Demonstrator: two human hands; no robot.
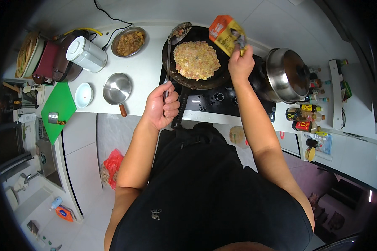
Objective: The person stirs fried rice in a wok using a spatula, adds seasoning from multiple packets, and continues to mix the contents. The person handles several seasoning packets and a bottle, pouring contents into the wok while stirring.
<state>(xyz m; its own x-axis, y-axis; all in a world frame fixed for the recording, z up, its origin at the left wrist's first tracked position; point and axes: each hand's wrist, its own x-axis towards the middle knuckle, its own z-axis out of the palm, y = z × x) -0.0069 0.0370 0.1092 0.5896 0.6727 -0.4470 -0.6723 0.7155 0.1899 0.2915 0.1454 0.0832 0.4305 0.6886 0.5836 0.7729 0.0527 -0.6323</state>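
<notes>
My left hand (162,106) grips the handle of a metal ladle (168,59), whose bowl holds bits of food at the far left rim of a black frying pan (220,80). In the pan lies a round, flattened mass of fried rice (196,61), yellowish with pink bits. My right hand (242,62) holds an orange and yellow seasoning packet (227,34) above the pan's right side. The packet is slightly blurred and bears writing. The pan's black handle (182,108) points toward me, beside my left hand.
A lidded steel pot (286,75) stands right of the pan on the black cooktop (204,102). Left are a steel bowl of food (128,42), a small saucepan (117,89), a white bowl (84,95), a white kettle (87,55) and a green cutting board (59,106). Sauce bottles (303,114) lie rightward.
</notes>
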